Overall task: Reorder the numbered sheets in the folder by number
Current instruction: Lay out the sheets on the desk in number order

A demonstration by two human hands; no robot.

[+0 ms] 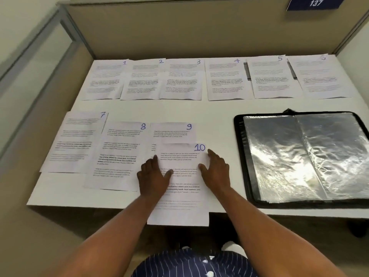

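Numbered sheets point(181, 84) lie face up, 1–6 far, 7–10 near, likely so the order reads at a glance; sheet 10 point(179, 212) overhangs the table point(215, 116) edge, left hand point(153, 176) and right hand point(216, 172) pressing its sides flat-fingered, gripping nothing, open folder point(238, 156) waiting right.
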